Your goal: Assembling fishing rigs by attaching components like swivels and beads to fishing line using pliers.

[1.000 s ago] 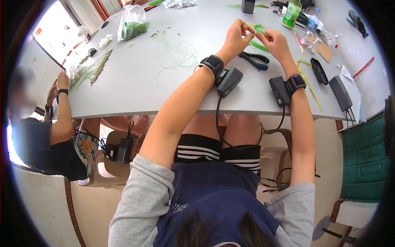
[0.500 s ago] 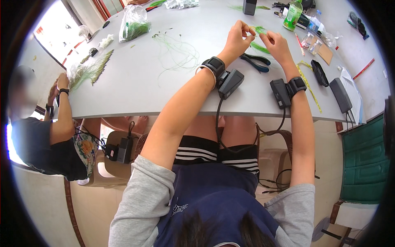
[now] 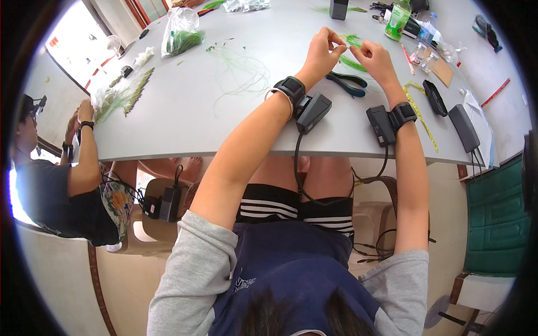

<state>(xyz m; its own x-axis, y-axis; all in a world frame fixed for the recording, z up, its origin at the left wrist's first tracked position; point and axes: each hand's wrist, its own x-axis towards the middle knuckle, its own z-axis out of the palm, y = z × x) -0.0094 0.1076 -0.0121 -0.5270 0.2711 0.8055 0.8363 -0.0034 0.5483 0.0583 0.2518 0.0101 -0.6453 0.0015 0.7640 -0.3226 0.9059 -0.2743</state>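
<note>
Over the far part of the table, my left hand (image 3: 324, 55) is pinched, thumb against fingers. Close to its right, my right hand (image 3: 374, 60) is pinched too, the fingertips almost meeting. Whatever lies between the fingers is too fine to make out. Bundles of bright green strands, one behind the fingertips (image 3: 353, 40) and one beside my right hand (image 3: 352, 64), lie on the table. Dark-handled pliers (image 3: 348, 85) rest with parted handles just below my hands. Left of my left hand, long loose pale green threads (image 3: 242, 73) curl over the tabletop.
A clear bag of green strands (image 3: 184, 38) stands at the far left. Nearer, a fringe of green strands (image 3: 133, 96) lies by another person's hands (image 3: 84, 112). At right are a green bottle (image 3: 397, 21), a yellow tape measure (image 3: 417, 109) and a black case (image 3: 435, 99).
My hands stay nearly in place, still pinched, with the fingertips shifting very slightly. The person at left has barely moved.
</note>
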